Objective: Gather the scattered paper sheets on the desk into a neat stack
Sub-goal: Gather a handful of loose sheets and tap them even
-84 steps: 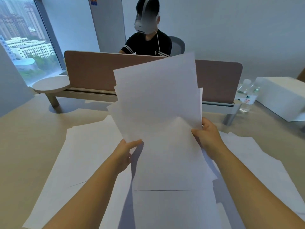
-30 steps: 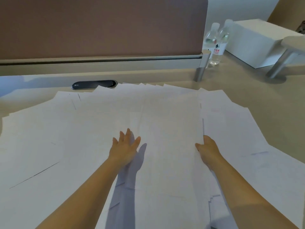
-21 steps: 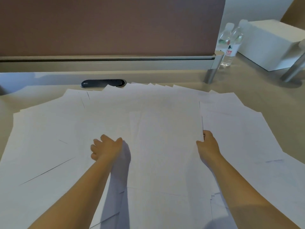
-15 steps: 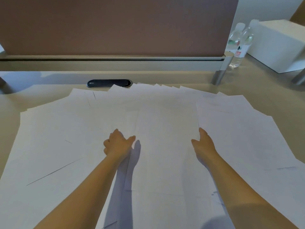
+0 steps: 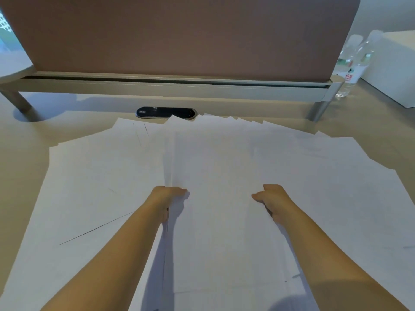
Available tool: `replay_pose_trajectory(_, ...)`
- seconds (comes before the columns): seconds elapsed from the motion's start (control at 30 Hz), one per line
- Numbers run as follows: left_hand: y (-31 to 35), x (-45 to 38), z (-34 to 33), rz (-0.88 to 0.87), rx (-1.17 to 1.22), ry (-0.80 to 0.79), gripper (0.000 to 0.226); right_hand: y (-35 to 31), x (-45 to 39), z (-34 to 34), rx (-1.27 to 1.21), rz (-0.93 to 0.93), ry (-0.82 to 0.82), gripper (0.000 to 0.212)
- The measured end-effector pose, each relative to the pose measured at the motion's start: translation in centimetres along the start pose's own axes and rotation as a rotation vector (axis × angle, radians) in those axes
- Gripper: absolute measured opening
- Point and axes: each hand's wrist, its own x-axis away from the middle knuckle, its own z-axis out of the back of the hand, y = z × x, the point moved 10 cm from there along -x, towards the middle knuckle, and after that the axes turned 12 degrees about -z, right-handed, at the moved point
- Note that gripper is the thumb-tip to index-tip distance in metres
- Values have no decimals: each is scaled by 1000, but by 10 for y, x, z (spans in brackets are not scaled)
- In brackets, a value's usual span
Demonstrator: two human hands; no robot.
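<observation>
White centre pile [image 5: 215, 198] on the desk [image 5: 27, 158], now pinched at both side edges.
We have closed in since half a second ago: left hand [image 5: 167, 199] and right hand [image 5: 272, 198] grip it, loose sheets [image 5: 94, 187] fanned either side, needing gathering.

Water bottle [image 5: 350, 70] label: red characters (too blurred to read).
</observation>
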Motion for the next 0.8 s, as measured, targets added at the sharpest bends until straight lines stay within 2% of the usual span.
replay_pose_trajectory(0.07,-5,10,-3,19,-21,-76,14,-9,9,-3,-14,68,5,19)
replay_pose_trajectory(0.13,-2,23,-8,-12,48,-116,40,-24,22,-4,-24,158,27,17)
replay_pose_trajectory(0.17,4,30,-9,-43,99,-126,45,-33,29,-3,-37,205,44,19)
replay_pose_trajectory(0.2,11,34,-3,-82,127,-106,40,-43,38,-3,-62,244,44,21)
replay_pose_trajectory(0.27,31,38,18,-182,143,-11,11,-64,57,-6,-132,297,5,21)
replay_pose_trajectory(0.37,73,56,48,-350,148,94,7,-93,86,-14,-168,374,-66,22)
replay_pose_trajectory(0.43,100,74,64,-447,153,165,28,-112,107,-23,-188,418,-129,21)
replay_pose_trajectory(0.5,124,92,81,-533,202,254,41,-130,127,-29,-189,449,-170,30)
replay_pose_trajectory(0.63,167,128,112,-694,274,366,40,-168,169,-38,-172,547,-191,34)
replay_pose_trajectory(0.8,209,164,135,-859,318,401,38,-206,221,-37,-201,707,-150,23)
